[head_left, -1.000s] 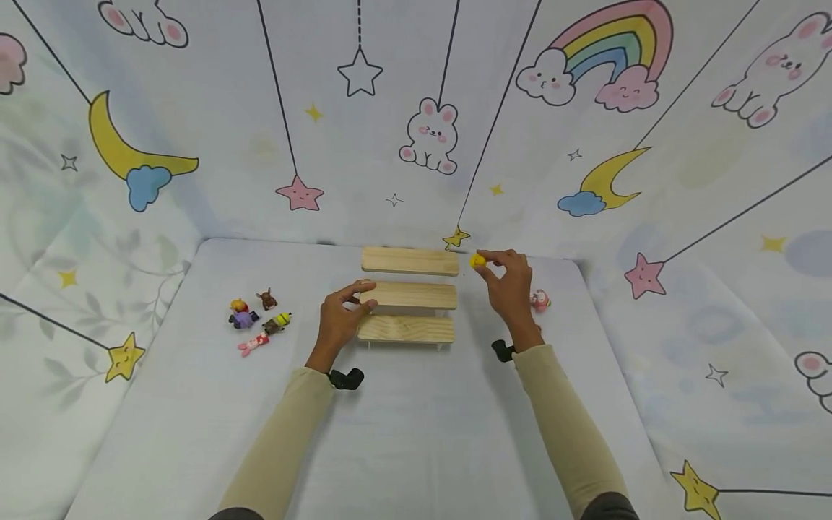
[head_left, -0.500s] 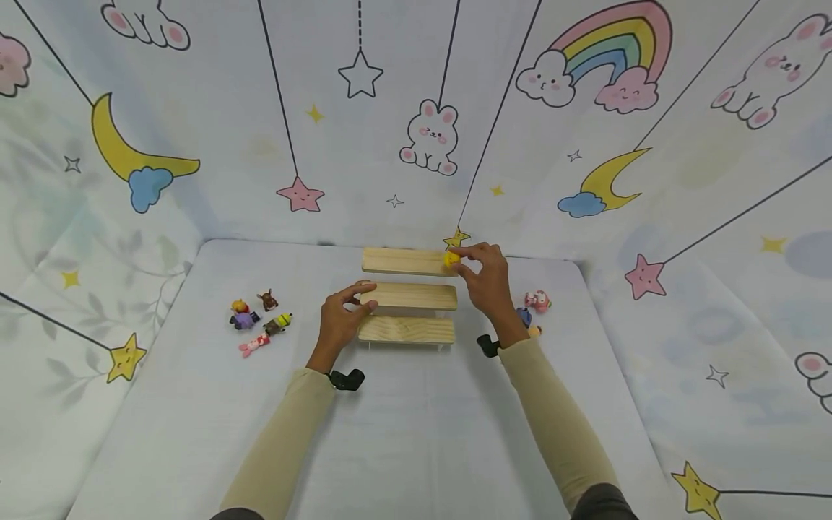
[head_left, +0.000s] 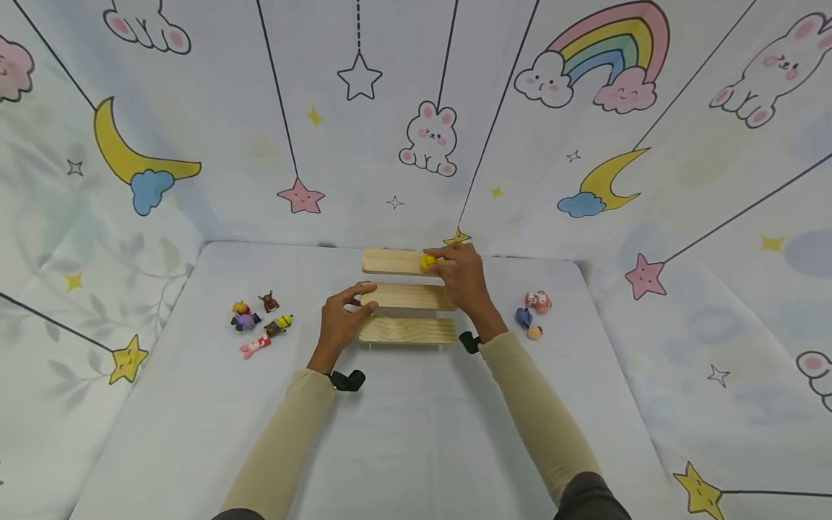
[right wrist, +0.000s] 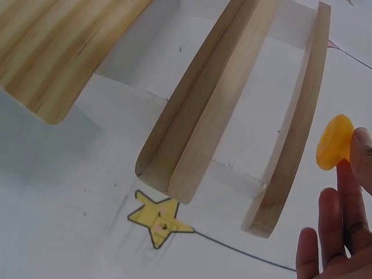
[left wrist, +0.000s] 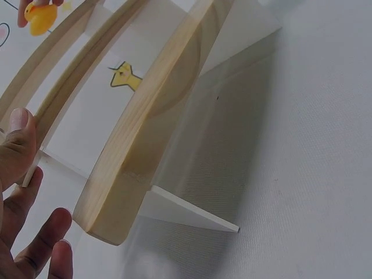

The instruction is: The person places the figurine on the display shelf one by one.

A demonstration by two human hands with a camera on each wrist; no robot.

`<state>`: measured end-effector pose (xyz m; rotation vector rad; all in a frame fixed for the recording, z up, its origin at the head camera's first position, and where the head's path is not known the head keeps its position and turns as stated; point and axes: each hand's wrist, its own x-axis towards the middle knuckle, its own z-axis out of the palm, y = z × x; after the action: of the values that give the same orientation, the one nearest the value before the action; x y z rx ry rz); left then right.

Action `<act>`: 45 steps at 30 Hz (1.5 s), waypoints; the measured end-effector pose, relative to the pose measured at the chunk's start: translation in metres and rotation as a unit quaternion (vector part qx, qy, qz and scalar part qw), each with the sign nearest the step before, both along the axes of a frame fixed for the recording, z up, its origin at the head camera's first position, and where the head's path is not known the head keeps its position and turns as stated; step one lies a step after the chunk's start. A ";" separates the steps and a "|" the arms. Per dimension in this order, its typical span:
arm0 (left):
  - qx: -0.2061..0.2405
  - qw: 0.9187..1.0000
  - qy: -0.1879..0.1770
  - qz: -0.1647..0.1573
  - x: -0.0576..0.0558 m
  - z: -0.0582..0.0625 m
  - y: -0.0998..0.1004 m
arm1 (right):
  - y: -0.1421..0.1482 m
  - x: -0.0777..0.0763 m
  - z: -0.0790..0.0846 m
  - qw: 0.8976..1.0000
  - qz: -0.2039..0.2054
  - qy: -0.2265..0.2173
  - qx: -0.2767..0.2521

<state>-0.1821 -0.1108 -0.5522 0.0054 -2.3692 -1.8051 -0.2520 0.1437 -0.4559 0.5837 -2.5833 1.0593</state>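
Note:
A stepped display stand with three wooden boards (head_left: 406, 331) on clear supports stands in the middle of the table. My left hand (head_left: 339, 318) holds the left end of its middle board, thumb at the near edge and a finger at the far edge. Between thumb and fingertips, my right hand (head_left: 464, 278) pinches a small yellow toy duck (head_left: 427, 261). In the head view the duck appears over the right part of the back board (head_left: 390, 260). The right wrist view shows the duck (right wrist: 336, 142) held apart from the boards; its orange beak is visible in the left wrist view (left wrist: 42, 20).
Several small toy figures, among them a pink one (head_left: 256, 347) and a brown one (head_left: 268, 300), lie left of the stand. On the right are a pink-and-white figure (head_left: 538, 300) and a blue one (head_left: 523, 318). A printed cloth wall (head_left: 364, 159) rises behind the table.
My right hand has carried the duck leftward, from beyond the stand's right end to over the back board. The left hand has stayed at the middle board.

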 end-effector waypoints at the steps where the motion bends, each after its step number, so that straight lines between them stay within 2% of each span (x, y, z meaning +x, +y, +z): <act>1: 0.000 1.000 0.001 -0.001 0.000 0.000 0.000 | -0.002 -0.001 0.000 1.000 0.003 0.007 0.008; 5: -0.003 1.000 -0.003 0.000 0.001 0.000 0.000 | -0.006 -0.003 -0.002 0.999 0.028 0.037 0.021; 8: -0.009 1.000 -0.006 0.003 0.001 0.000 0.000 | -0.007 -0.003 -0.003 0.999 0.033 0.032 0.023; 12: -0.014 1.000 -0.003 0.002 0.001 -0.001 0.000 | -0.008 -0.001 -0.005 1.000 0.024 0.000 0.016; 15: -0.014 1.000 0.003 0.000 0.001 -0.001 0.000 | -0.008 -0.002 -0.006 1.000 0.023 -0.008 0.013; 20: -0.007 1.000 0.010 -0.005 0.003 0.001 0.000 | -0.008 -0.002 -0.009 0.999 0.008 0.014 0.029; 26: -0.004 1.000 0.001 -0.003 0.003 0.001 0.000 | -0.009 0.000 -0.011 0.998 -0.026 0.047 0.036; 32: -0.007 1.000 0.009 -0.003 0.003 0.001 0.000 | -0.013 0.001 -0.010 0.999 -0.050 0.020 0.004; 36: -0.006 1.000 0.012 -0.005 0.003 0.001 0.000 | -0.015 0.000 -0.012 0.999 -0.044 0.007 -0.027; 45: 0.001 1.000 0.005 0.001 0.003 0.001 0.001 | -0.021 -0.004 -0.014 0.999 -0.034 -0.003 -0.009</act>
<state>-0.1791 -0.1100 -0.5515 -0.0014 -2.3590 -1.8024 -0.2564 0.1229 -0.4703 0.4847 -2.5765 1.0621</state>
